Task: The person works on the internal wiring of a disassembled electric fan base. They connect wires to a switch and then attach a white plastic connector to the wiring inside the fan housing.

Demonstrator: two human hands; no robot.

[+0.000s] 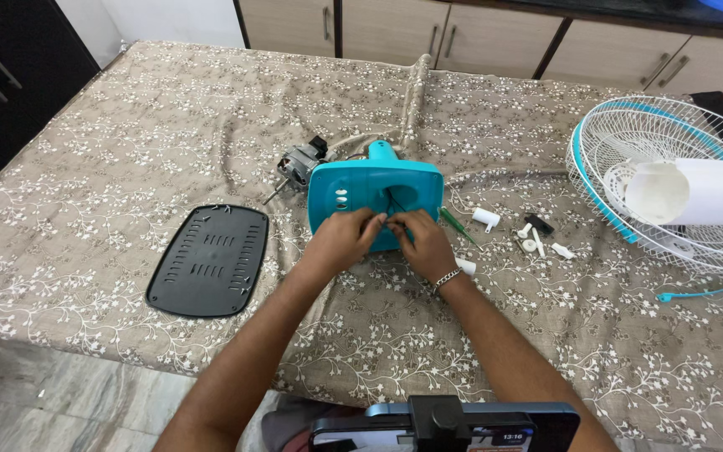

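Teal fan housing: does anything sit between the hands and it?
Nothing visible does. Both the left hand and right hand already rest on the teal fan housing, fingers meeting at the black wires by its opening.

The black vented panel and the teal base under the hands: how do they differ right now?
The black vented panel lies flat and untouched on the tablecloth; the teal base is raised, with the left hand and right hand on it. The panel is dark with slots; the base is bright with a wide opening showing wires. Both have rounded corners.
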